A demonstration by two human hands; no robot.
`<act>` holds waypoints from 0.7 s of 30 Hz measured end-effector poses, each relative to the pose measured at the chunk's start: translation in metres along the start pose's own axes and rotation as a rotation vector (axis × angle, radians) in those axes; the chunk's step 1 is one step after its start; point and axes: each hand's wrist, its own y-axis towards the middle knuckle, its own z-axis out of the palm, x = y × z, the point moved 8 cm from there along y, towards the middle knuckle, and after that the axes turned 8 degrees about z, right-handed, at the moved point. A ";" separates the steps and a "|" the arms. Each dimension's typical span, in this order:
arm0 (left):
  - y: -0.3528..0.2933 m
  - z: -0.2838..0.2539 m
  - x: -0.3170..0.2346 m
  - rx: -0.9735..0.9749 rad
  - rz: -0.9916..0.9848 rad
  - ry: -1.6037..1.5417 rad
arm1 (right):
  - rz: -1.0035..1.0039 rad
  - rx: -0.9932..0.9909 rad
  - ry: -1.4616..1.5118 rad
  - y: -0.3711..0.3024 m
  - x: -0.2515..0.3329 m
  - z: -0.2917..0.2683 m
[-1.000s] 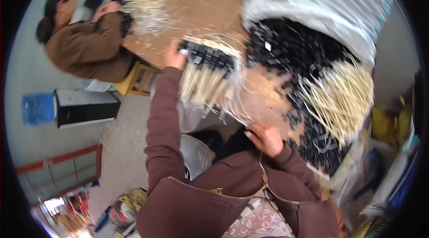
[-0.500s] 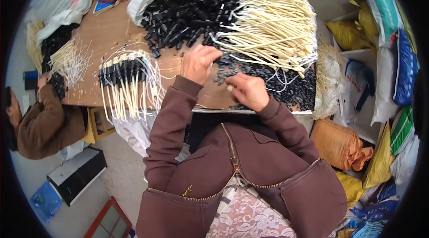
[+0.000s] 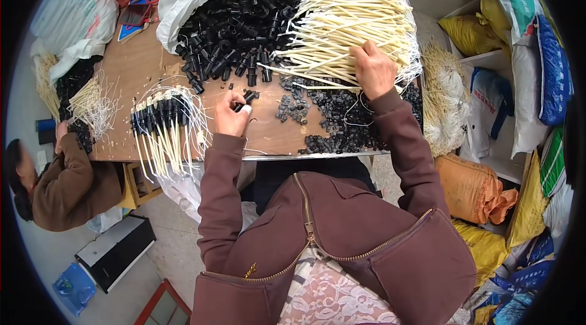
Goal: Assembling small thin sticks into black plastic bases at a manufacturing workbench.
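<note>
A small black plastic connector (image 3: pixel 244 99) is pinched in the left hand (image 3: pixel 231 118) over the brown table (image 3: pixel 140 68). The right hand (image 3: pixel 373 69) is closed on the cream wire bundle (image 3: pixel 348 25). The wires look light and floppy (likely springy), so they're probably best gripped near the ends; the connector seems rigid and easily dropped.

One head-worn fisheye view, straight down and close over the wooden table (image 3: pixel 152 74), edges bowed.
</note>
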 end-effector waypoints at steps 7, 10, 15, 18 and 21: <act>-0.011 0.007 -0.015 -0.002 0.010 -0.130 | -0.308 -0.182 -0.010 0.007 0.046 -0.036; -0.012 0.013 -0.014 -0.003 -0.005 -0.175 | -0.511 0.008 0.203 -0.016 0.087 -0.040; -0.021 0.011 -0.012 -0.004 -0.007 -0.221 | -0.333 0.300 0.376 -0.047 0.098 -0.022; -0.021 0.012 -0.033 0.081 0.067 -0.153 | -0.301 0.376 0.429 -0.061 0.097 -0.015; -0.030 0.027 -0.066 0.283 0.380 0.259 | -0.414 0.386 0.312 -0.078 0.107 0.000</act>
